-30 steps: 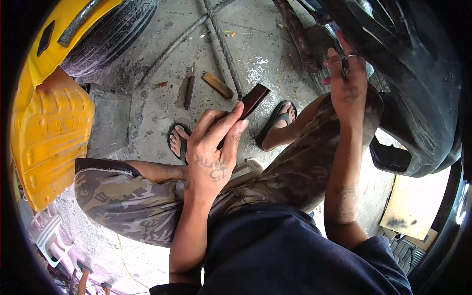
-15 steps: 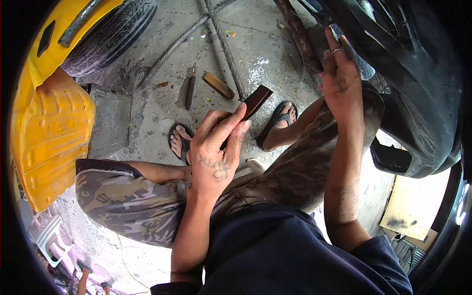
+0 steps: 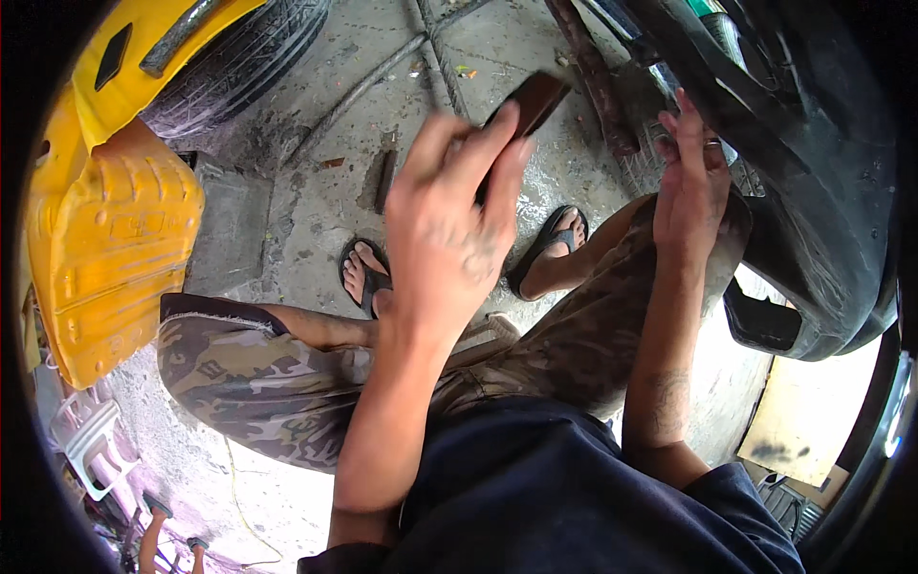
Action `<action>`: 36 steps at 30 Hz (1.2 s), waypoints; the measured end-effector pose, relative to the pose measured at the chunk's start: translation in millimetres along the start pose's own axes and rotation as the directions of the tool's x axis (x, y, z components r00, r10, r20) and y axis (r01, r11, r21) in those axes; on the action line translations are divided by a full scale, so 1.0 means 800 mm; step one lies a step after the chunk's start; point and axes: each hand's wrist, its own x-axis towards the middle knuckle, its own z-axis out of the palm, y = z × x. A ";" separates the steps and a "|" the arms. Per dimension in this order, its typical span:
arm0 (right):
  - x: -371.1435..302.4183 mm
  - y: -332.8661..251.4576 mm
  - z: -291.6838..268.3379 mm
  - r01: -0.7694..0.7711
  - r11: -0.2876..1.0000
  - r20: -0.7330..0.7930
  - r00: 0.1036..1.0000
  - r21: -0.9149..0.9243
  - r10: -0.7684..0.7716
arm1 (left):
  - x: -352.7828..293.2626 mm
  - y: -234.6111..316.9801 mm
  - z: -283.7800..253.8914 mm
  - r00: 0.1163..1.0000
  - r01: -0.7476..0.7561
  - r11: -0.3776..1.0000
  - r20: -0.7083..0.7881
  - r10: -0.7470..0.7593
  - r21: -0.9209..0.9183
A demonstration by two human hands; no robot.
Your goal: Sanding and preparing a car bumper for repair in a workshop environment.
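Observation:
A flat, dark brown block point(image 3: 534, 103) with straight edges sticks out past the fingertips of my left hand point(image 3: 454, 220). The thumb and fingers of that hand are closed round it, above the floor between my feet; the far end is slightly blurred. My right hand point(image 3: 690, 187) is beside a large black moulded plastic part point(image 3: 813, 191), which looks like a car bumper. Its fingers are apart, some stretched out and some partly bent, and I see nothing held in them. Whether its fingertips touch the black part I cannot tell.
A yellow ribbed panel point(image 3: 124, 258) and a tyre point(image 3: 249, 77) stand at the left beside a grey block point(image 3: 225, 230). Metal rods point(image 3: 359, 86) cross on the wet concrete floor. Another dark strip point(image 3: 385, 180) lies there. A brown bar point(image 3: 598, 81) leans near the black part.
My left hand has moved up and slightly right with the brown block, now covering the wooden piece on the floor. My right hand has shifted down and right, its fingers more spread.

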 end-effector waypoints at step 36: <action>0.046 0.007 -0.011 0.218 0.683 -0.127 0.975 0.697 -0.182 | 0.160 0.039 0.058 0.903 -0.356 0.849 0.377 0.206 0.390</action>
